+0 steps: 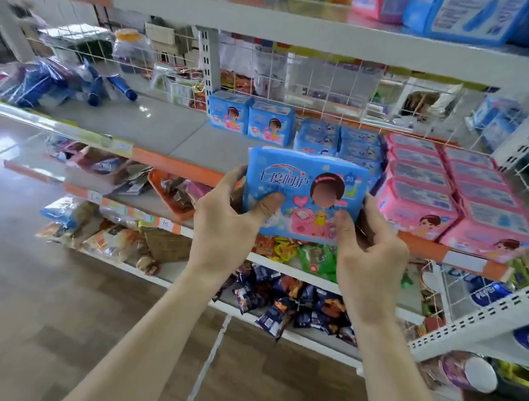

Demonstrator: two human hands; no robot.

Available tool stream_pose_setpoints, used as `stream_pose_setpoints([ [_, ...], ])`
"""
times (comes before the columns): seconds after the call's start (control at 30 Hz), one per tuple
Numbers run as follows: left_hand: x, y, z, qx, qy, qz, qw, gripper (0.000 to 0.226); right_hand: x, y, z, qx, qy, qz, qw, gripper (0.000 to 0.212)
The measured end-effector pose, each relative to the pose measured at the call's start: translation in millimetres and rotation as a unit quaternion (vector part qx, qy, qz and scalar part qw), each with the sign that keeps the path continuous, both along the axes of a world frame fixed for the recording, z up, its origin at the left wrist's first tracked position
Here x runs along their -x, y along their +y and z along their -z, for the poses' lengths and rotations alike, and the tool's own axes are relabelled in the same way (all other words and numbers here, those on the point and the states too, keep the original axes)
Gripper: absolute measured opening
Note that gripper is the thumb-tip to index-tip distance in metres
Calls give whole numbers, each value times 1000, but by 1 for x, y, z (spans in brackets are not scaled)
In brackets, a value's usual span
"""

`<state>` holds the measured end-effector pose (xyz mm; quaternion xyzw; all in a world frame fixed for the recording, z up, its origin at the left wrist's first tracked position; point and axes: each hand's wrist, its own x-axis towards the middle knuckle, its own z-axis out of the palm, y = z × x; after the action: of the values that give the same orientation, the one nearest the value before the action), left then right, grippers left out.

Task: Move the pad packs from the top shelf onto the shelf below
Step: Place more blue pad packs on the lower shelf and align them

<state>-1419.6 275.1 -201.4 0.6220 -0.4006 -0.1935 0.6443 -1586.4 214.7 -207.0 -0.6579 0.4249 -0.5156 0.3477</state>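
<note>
Left hand (224,225) and right hand (369,248) are together gripping one blue pack (304,193), holding it upright with its printed face toward the camera. The left thumb is pressing on the front near the lower left corner while the other fingers are curling behind the left edge. The right thumb is pressing on the lower right of the front, and the right fingers are wrapping round the right edge. The pack is hanging in the air just in front of the middle shelf (155,127), covering part of its orange front strip; whether its back is touching anything I cannot tell.

On that shelf, two upright packs (250,118) in blue are standing side by side toward the back, near the wire grid (328,79). Just right of them, flat packs (339,143) are lying in blue stacks, and right again pink packs (445,188) are lying in two rows, reaching the front edge. At the far left, blurred blue wrapped goods (46,85) are lying loose.

The top shelf (269,22) is running overhead, carrying big packs (470,17) in blue at the right, with a pink one beside them. Below the middle shelf, an orange tray (176,194) and snack bags (296,306) are sitting on the lower shelves.
</note>
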Motion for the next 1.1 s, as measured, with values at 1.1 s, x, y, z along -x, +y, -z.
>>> stream_pose_setpoints([
  [1.1, -198, -63, 36, -34, 7, 21, 999, 34, -193, -76, 37, -50, -40, -41, 997, 44],
])
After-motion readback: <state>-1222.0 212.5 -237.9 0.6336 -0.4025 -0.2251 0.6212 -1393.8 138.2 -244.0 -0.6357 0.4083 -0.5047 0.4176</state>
